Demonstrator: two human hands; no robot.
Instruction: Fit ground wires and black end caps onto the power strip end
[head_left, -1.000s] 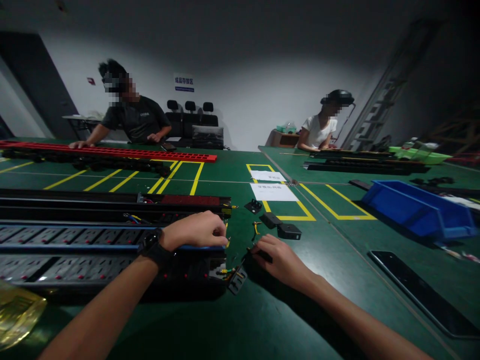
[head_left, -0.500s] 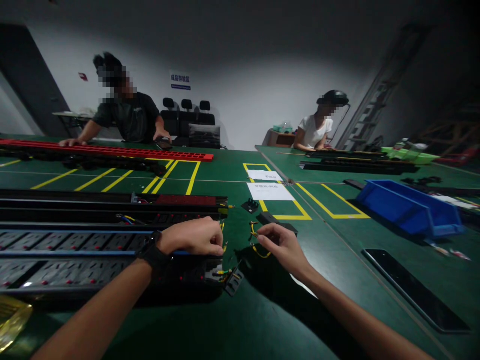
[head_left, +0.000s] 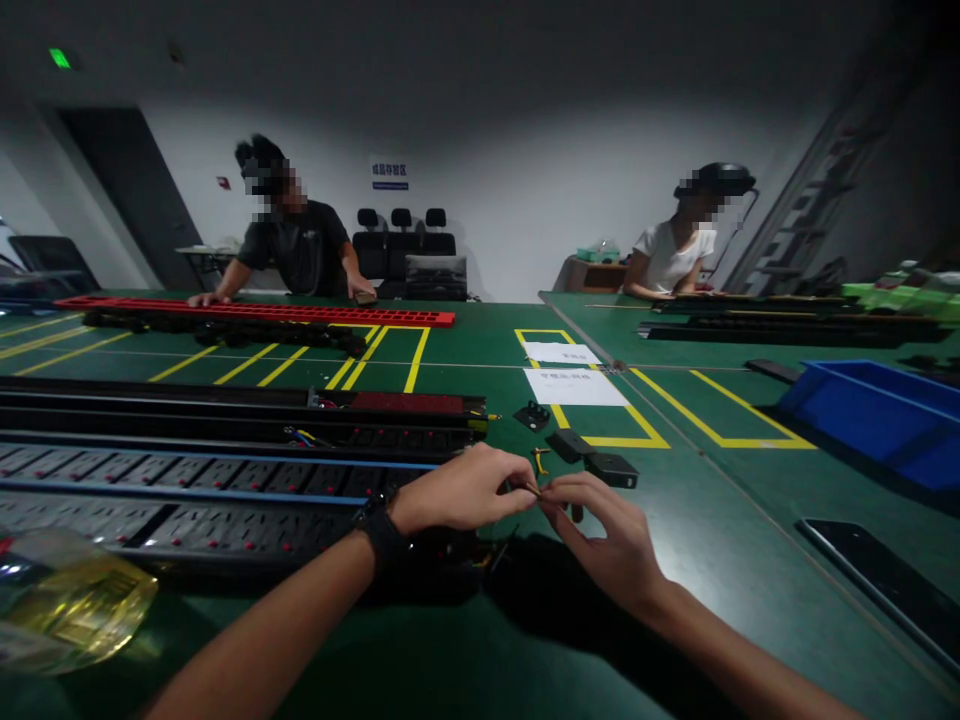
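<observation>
My left hand (head_left: 469,488), with a black watch at the wrist, is closed in a pinch beside the ends of the long black socket strips (head_left: 300,515). Its fingertips meet those of my right hand (head_left: 604,525), also pinched. A small thin piece shows between the fingertips, too small to name. Just beyond my hands a short yellow wire (head_left: 541,461) lies on the green table (head_left: 675,560). Two black blocks (head_left: 611,469) are behind my right hand, and a small black bracket (head_left: 532,415) lies farther back.
A clear bottle (head_left: 75,600) lies at the left front. To the right are a phone (head_left: 885,575) and a blue bin (head_left: 877,420). White papers (head_left: 576,386) lie mid-table. Two people stand or sit across the table, one by a red rail (head_left: 262,312).
My left hand has moved right and now meets my right hand at the fingertips. The whole view has shifted, bringing more of the left side and the bottle into sight.
</observation>
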